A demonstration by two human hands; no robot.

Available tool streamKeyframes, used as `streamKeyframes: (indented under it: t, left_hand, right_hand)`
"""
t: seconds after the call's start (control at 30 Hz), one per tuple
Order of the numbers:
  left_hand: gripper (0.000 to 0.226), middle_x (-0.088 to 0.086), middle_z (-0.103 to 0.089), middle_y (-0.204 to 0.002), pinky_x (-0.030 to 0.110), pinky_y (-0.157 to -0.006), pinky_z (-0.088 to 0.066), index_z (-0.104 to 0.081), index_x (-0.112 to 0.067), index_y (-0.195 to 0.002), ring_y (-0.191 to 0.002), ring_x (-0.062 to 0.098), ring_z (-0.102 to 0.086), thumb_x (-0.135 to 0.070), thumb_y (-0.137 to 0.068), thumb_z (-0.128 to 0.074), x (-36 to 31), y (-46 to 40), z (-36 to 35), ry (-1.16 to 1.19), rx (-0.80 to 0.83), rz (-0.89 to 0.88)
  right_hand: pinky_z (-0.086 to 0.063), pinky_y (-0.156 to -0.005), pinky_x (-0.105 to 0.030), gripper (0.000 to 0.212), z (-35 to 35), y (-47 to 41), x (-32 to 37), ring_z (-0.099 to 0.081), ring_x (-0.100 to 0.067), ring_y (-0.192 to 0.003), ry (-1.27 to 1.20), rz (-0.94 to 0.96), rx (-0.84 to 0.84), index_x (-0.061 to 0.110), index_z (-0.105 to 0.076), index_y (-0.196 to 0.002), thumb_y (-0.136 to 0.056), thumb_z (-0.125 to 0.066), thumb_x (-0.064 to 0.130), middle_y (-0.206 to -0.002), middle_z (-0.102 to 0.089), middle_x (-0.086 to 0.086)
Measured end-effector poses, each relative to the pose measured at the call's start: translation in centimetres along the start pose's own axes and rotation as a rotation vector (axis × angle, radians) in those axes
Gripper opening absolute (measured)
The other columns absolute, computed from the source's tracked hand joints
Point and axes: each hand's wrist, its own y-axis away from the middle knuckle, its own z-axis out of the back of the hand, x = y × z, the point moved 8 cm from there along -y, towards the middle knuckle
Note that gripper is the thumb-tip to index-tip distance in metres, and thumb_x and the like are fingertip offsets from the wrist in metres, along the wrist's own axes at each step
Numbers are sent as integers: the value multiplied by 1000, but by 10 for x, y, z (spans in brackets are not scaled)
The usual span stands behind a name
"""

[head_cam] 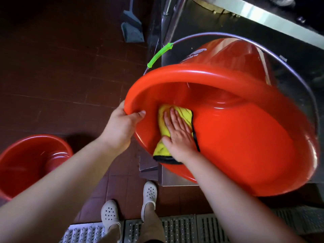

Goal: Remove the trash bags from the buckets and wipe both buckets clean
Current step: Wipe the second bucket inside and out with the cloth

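Observation:
A large red bucket (245,137) lies tilted on its side against a steel counter, its mouth facing me. My left hand (122,127) grips the bucket's rim at the left, thumb inside. My right hand (178,132) presses a yellow cloth (164,128) with a black edge flat against the inner wall, fingers straight. The bucket's wire handle with a green grip (159,55) arcs above it. A second red bucket (29,163) stands upright on the floor at the lower left. No trash bag shows in either bucket.
A steel counter (273,20) runs along the upper right. A grey dustpan (131,27) leans at the top centre. Dark red floor tiles (61,76) fill the left. Metal drain grates (175,227) run along the bottom, by my white shoes (149,192).

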Motion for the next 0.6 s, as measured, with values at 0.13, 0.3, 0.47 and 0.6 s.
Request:
streamKeyframes:
  t: [0.13, 0.3, 0.47, 0.6]
  left_hand:
    - [34, -8, -71, -77, 20, -62, -53, -63, -24, -96, -72, 8, -68, 6, -80, -62, -32, -15, -4, -178, 70, -90]
    - [47, -10, -71, -94, 11, -68, -51, -58, -27, -120, -86, 3, -68, -16, -76, -70, -37, -21, -4, -307, 92, -110]
    - [31, 1, -63, -113, 45, -99, -47, -51, -24, -119, -104, 16, -60, -17, -91, -60, 34, 12, -1, -302, 132, 217]
    - [13, 4, -63, -118, 41, -95, -50, -52, -27, -109, -105, 16, -62, -24, -96, -51, 58, 25, -11, -210, 150, 271]
  right_hand:
    - [-1, -117, -32, 71, 3, -39, -63, 3, -12, -146, 75, -212, 61, 29, -2, -151, -91, -40, 40, -160, 3, 2]
    - [-1, -117, -36, 68, 8, -60, -111, 3, -11, -146, 112, -457, 49, 32, -4, -151, -91, -33, 45, -160, 0, 4]
    - [1, -117, -35, 68, 10, -62, -110, 3, -10, -146, 63, -470, 35, 26, -3, -151, -91, -33, 39, -160, 1, 2]
    - [-1, -117, -34, 68, 10, -47, -76, 2, -12, -146, -9, -438, -23, 21, -5, -151, -91, -34, 37, -160, -1, -2]
